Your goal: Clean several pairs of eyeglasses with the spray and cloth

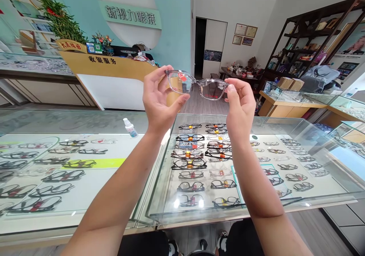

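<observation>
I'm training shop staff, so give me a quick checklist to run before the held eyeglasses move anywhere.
1. Left hand holding one end of the clear-framed eyeglasses: ok.
2. Right hand holding the other end: ok.
3. Eyeglasses raised off the glass display case: ok.
4. White bottle apart from both hands: ok.
5. Lenses free of smudges: cannot tell.

I hold the glasses up in the air by both ends, the right end slightly lower. The frame is see-through and greyish, its rims rounded; the lenses are clear, with red showing on or through both.
</observation>
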Demonstrator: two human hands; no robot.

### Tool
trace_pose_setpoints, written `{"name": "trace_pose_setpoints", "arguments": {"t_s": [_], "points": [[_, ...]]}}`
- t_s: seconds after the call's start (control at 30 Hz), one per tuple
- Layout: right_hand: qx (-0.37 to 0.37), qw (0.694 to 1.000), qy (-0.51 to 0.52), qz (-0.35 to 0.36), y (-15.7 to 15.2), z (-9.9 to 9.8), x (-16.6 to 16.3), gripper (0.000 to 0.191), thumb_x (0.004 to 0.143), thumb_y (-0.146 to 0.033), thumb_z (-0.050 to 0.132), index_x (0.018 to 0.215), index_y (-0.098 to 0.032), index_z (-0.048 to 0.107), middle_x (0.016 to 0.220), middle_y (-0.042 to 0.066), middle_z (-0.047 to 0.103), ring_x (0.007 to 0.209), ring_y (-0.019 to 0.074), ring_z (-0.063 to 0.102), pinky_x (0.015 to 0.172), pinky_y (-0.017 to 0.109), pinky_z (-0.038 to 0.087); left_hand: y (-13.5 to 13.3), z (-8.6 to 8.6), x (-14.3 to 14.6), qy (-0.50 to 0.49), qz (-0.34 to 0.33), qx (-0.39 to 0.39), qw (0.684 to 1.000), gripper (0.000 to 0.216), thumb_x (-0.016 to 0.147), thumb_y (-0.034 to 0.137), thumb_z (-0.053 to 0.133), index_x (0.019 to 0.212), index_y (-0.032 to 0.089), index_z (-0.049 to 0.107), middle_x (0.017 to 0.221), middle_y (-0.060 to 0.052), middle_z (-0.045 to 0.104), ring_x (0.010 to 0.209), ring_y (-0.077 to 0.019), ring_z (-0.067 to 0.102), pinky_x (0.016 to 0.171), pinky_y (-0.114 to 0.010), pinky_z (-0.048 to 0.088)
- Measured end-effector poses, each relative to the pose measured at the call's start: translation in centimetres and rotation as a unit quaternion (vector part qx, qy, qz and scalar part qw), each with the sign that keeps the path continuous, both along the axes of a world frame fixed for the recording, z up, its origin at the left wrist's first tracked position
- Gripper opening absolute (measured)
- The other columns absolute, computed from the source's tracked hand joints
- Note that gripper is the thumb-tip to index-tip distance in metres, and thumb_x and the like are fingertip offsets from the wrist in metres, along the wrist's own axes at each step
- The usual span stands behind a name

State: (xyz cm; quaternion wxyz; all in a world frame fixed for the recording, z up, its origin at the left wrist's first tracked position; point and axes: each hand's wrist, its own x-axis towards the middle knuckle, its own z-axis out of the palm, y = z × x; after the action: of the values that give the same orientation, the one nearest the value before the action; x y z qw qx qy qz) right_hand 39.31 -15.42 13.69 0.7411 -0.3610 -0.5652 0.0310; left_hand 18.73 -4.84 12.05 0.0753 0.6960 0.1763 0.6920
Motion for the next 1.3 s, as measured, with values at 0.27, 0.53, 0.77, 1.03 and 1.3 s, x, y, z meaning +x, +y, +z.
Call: {"name": "trace_pose_setpoints", "arguments": {"t_s": [0.27, 0.53, 0.77, 1.03, 1.3], "points": [[-0.029, 0.994, 0.043, 0.092, -1.0, 0.8, -0.7, 0.026, 0.109, -0.052, 0.068, 0.119, -0.031, 0.078, 0.13, 0.007, 0.082, 0.116, 0.0246, 0.08, 0.103, 0.044, 0.065, 1.5, -0.8, 0.0, -0.023, -0.095, 0.054, 0.994, 0.094, 0.084, 0.085, 0.087, 0.157, 0.039, 0.052, 0.162, -0.013, 0.061, 0.157, -0.0412, 0.06, 0.115, -0.05, 0.063], [-0.039, 0.996, 0.006, 0.082, -1.3, 0.7, -0.9, 0.029, 0.115, -0.051, 0.058, 0.125, -0.03, 0.076, 0.131, 0.008, 0.083, 0.114, 0.025, 0.08, 0.105, 0.046, 0.064, 1.6, -1.3, 0.5, -0.021, -0.092, 0.005, 0.995, 0.094, 0.083, 0.084, 0.089, 0.157, 0.038, 0.053, 0.16, -0.014, 0.064, 0.152, -0.0385, 0.065, 0.114, -0.049, 0.064], [-0.031, 0.998, -0.017, 0.05, -1.3, 1.1, 0.2, 0.024, 0.114, -0.039, 0.056, 0.125, -0.03, 0.076, 0.132, 0.008, 0.083, 0.121, 0.0253, 0.079, 0.109, 0.047, 0.061, 0.6, -1.1, 0.2, 0.001, -0.016, 0.054, 0.998, 0.089, 0.088, 0.08, 0.087, 0.159, 0.038, 0.051, 0.158, -0.013, 0.064, 0.147, -0.0371, 0.068, 0.11, -0.049, 0.064], [-0.061, 0.974, -0.212, 0.044, -1.9, 2.0, 2.1, 0.012, 0.104, -0.034, 0.074, 0.097, -0.029, 0.083, 0.117, 0.003, 0.087, 0.121, 0.027, 0.078, 0.115, 0.053, 0.054, -3.1, 1.1, -0.8, 0.133, 0.122, 0.163, 0.97, 0.085, 0.085, 0.054, 0.096, 0.157, 0.034, 0.056, 0.153, -0.012, 0.07, 0.146, -0.0403, 0.067, 0.118, -0.058, 0.061], [-0.078, 0.967, -0.219, 0.107, -2.0, 2.1, 2.1, 0.01, 0.103, -0.03, 0.077, 0.097, -0.028, 0.084, 0.118, 0.003, 0.086, 0.117, 0.0238, 0.078, 0.112, 0.048, 0.056, -4.6, 2.3, -0.6, 0.141, 0.073, 0.182, 0.97, 0.073, 0.089, 0.045, 0.094, 0.154, 0.038, 0.062, 0.148, -0.007, 0.075, 0.138, -0.0352, 0.073, 0.116, -0.054, 0.063]]}}
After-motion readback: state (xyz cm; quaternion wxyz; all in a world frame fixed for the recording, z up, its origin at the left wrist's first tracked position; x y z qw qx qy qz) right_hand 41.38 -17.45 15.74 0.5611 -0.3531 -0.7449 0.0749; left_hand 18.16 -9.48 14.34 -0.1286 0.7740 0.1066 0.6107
